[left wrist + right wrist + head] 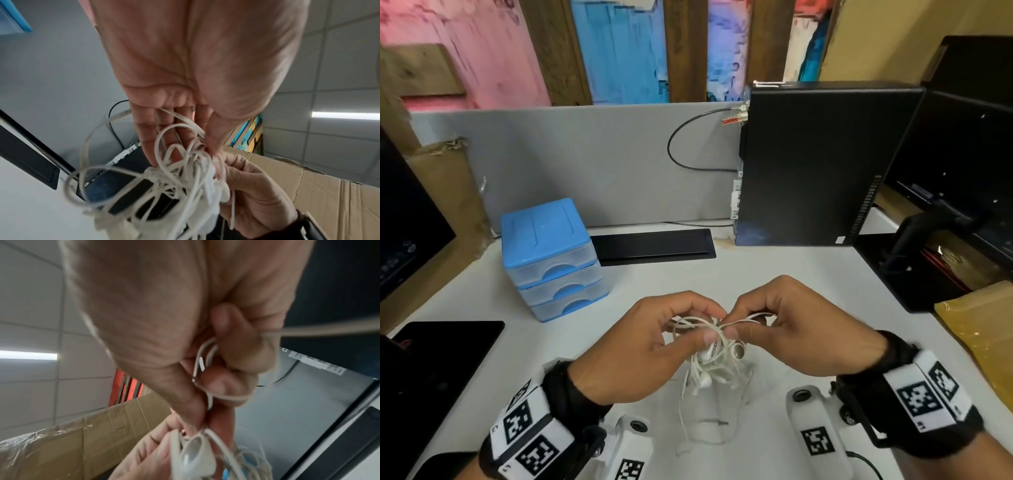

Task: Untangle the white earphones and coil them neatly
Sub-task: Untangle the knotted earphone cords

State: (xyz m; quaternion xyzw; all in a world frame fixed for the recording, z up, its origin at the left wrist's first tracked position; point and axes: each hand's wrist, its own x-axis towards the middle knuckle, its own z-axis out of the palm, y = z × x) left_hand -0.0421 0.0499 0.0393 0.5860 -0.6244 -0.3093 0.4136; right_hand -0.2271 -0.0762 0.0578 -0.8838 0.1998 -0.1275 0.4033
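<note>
The white earphones are a tangled bundle held above the white desk, with loose loops and earbuds dangling below. My left hand pinches the knot from the left with thumb and fingers. My right hand pinches a strand at the knot's right side, fingers curled. In the left wrist view the tangle hangs under my left fingers, the right hand beyond it. In the right wrist view my right fingers curl round a cable loop, and an earbud hangs below.
A blue drawer unit stands at the left back. A black computer tower and monitor fill the right. A black tablet lies at the left. Cardboard sits at the right edge. A grey partition closes the back.
</note>
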